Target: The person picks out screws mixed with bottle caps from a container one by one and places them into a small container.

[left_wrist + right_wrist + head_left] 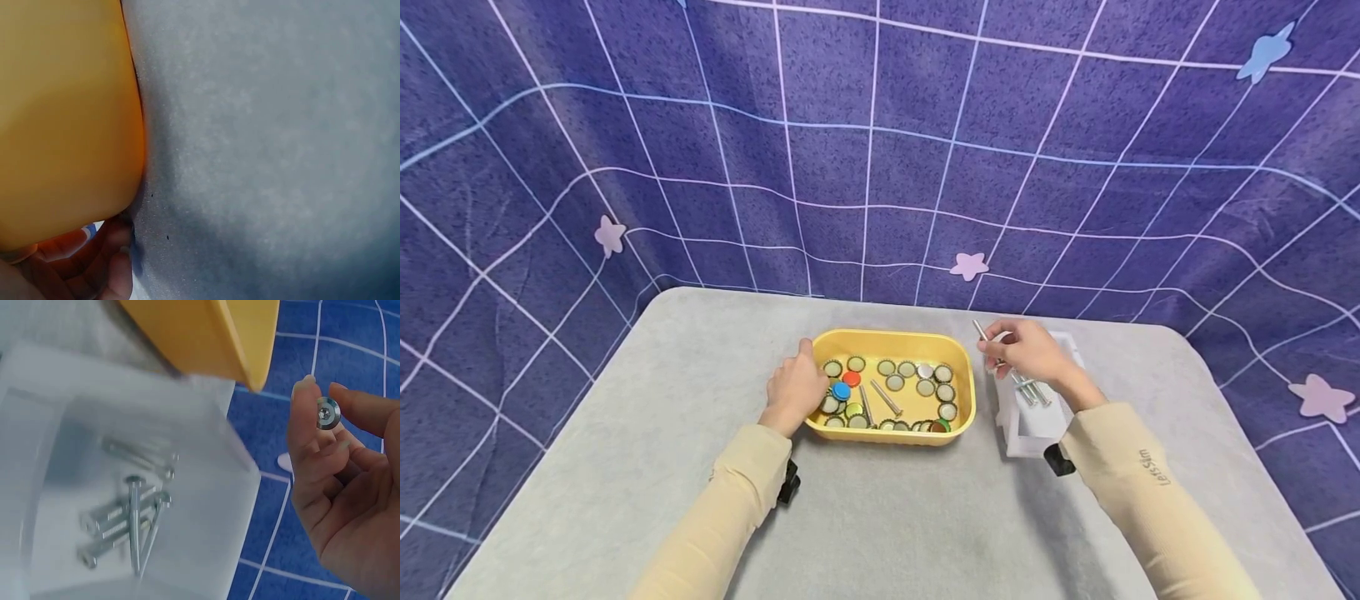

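My left hand grips the left end of a yellow tub; in the left wrist view its curled fingers show at the tub's outer wall, low by the table. Between thumb and fingertips, my right hand pinches a silver bolt, held above a white plastic bin. Its round socket head faces the right wrist camera. Several similar bolts lie crossed on the bin's floor. Inside the tub are two long bolts among many bottle caps.
Both containers stand side by side on a grey table, the bin to the right of the tub. A blue cap and a red cap lie in the tub's left part. A purple gridded curtain hangs behind the table.
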Available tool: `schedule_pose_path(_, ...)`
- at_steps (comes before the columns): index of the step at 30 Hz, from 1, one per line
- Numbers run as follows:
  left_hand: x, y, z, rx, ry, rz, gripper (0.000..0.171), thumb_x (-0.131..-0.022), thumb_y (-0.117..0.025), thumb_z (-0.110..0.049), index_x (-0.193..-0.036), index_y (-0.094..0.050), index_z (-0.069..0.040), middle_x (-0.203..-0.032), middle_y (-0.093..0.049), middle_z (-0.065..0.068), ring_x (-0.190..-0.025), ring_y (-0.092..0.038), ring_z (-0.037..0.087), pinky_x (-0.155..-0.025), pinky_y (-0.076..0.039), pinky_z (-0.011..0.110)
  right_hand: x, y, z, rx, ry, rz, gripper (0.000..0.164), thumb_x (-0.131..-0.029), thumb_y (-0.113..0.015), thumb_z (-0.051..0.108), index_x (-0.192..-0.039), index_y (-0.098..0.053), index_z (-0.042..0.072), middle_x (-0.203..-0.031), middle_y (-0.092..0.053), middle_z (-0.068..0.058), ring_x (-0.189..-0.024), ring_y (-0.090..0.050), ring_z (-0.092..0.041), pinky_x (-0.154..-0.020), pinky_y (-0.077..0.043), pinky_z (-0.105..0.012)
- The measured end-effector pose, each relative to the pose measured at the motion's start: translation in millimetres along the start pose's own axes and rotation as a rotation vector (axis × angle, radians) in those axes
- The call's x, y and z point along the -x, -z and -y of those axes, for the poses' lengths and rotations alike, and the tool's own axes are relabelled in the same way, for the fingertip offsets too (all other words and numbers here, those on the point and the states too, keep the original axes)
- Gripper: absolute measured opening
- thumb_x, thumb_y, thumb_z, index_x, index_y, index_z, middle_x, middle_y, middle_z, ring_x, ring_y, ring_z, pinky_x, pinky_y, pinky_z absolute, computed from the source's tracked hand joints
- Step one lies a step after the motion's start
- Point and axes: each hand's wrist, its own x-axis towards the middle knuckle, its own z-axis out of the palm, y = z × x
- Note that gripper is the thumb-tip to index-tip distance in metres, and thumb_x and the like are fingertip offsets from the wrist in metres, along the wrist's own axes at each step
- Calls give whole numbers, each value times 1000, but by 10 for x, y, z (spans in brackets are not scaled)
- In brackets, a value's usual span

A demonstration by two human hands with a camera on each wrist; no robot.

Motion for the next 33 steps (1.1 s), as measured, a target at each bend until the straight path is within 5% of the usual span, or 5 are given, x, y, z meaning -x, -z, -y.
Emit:
schedule_pose_path(18,-3,-17,-21,1,-2,0,37,-91,-55,-19,-124,-43,-7,-95,-67,22,-80,-66,38,-64,-49,48,100,356,-365,143,-60,10,22,-96,-59,12,-103,-57,-9,-69,-67,-8,-55,-62,-10,-58,-54,-27)
schedule_pose_path(33,-5,1,-18,0,6,4,39,-91,-55,-19,-126,-43,-7,-97,-67,22,-82,-66,38,-65,-50,47,131,367,-514,516,-18,-28,21,-93,-60,16,-103,-66,-1,-82,-73,-16,-59,-63,-13,-58,-44,-29)
